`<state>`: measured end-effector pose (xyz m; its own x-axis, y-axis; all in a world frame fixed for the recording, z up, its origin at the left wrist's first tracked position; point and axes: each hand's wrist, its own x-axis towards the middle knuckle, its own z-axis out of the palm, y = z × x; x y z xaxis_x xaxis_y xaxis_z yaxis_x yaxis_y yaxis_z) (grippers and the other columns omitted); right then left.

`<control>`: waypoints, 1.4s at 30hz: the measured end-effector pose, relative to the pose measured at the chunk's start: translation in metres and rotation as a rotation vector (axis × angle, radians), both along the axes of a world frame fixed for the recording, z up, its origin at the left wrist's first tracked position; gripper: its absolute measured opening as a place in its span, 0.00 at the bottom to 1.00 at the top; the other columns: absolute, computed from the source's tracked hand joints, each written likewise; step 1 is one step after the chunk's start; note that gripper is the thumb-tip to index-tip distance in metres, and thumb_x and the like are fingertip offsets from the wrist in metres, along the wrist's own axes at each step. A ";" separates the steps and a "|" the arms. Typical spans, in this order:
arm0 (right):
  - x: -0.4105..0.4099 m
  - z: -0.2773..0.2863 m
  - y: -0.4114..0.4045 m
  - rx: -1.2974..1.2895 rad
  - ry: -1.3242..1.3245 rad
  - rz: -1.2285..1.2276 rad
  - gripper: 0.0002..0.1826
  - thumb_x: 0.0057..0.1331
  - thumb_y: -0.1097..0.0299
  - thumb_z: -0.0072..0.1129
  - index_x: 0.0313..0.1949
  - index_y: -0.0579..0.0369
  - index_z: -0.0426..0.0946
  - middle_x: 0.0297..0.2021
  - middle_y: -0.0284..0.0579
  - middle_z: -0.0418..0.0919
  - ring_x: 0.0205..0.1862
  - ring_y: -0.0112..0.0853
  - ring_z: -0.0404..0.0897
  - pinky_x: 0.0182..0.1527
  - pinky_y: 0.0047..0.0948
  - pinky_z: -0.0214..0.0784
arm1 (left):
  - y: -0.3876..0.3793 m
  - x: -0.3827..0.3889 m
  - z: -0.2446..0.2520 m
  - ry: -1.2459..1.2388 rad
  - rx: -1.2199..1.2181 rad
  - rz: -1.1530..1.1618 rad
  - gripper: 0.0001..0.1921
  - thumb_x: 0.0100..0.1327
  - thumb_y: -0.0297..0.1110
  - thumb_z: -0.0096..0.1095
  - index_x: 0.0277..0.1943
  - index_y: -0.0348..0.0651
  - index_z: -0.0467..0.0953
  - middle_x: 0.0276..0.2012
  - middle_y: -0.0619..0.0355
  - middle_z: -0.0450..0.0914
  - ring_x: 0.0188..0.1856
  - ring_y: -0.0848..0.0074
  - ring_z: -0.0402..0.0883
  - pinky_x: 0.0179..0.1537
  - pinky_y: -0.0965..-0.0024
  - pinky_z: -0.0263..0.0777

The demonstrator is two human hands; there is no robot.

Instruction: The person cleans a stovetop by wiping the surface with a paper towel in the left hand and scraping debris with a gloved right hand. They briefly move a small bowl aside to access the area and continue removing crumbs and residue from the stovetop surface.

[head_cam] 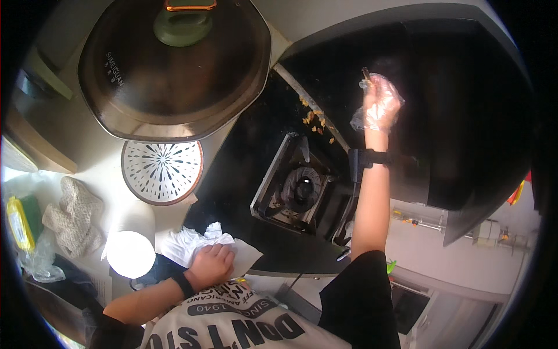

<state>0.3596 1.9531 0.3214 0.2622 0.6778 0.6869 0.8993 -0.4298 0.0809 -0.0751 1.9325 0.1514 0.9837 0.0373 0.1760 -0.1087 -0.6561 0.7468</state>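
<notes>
My right hand (381, 102) wears a clear plastic glove and is raised over a glossy black panel (444, 100). Its fingers are closed around a thin brown piece (366, 74) whose tip sticks out past the thumb; I cannot tell what it is. My bare left hand (213, 265) grips crumpled white paper (189, 244) at the near left corner of the black cooktop (235, 183). Between the hands lies a gas burner (301, 187) with its pan support. Yellowish-brown food scraps (314, 118) are scattered beside the grey strip (309, 100) at the cooktop's far side.
A large lidded pan (174, 87) with a green knob stands at the upper left. Below it is a white plate (162, 174) with dark drop marks. A white paper roll (130, 253), a beige cloth (76, 218) and a yellow package (17, 222) are to the left.
</notes>
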 end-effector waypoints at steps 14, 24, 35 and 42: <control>-0.001 -0.009 -0.006 -0.015 -0.031 -0.047 0.05 0.53 0.79 0.56 0.31 0.60 0.79 0.29 0.49 0.80 0.32 0.41 0.80 0.37 0.32 0.73 | -0.002 0.001 -0.002 0.006 -0.012 -0.005 0.11 0.47 0.37 0.61 0.30 0.40 0.74 0.29 0.57 0.74 0.32 0.70 0.75 0.32 0.69 0.69; 0.008 -0.021 -0.023 0.048 0.062 -0.068 0.06 0.54 0.80 0.56 0.31 0.59 0.78 0.28 0.49 0.79 0.31 0.41 0.80 0.38 0.31 0.73 | -0.002 0.001 -0.001 0.012 -0.012 0.006 0.10 0.47 0.37 0.61 0.31 0.40 0.74 0.29 0.57 0.74 0.33 0.69 0.75 0.32 0.68 0.69; 0.010 -0.029 -0.024 0.065 0.122 -0.069 0.07 0.53 0.78 0.54 0.32 0.59 0.78 0.30 0.52 0.79 0.33 0.44 0.80 0.40 0.34 0.72 | -0.003 0.001 -0.001 0.024 0.017 -0.008 0.10 0.48 0.37 0.61 0.31 0.40 0.75 0.31 0.56 0.75 0.34 0.69 0.76 0.34 0.68 0.71; -0.041 -0.001 -0.054 0.080 0.316 -0.105 0.07 0.54 0.81 0.58 0.34 0.63 0.77 0.30 0.51 0.79 0.32 0.32 0.80 0.38 0.26 0.72 | -0.004 0.000 0.000 0.066 0.026 -0.023 0.11 0.47 0.37 0.60 0.31 0.39 0.74 0.30 0.55 0.75 0.35 0.67 0.76 0.34 0.65 0.70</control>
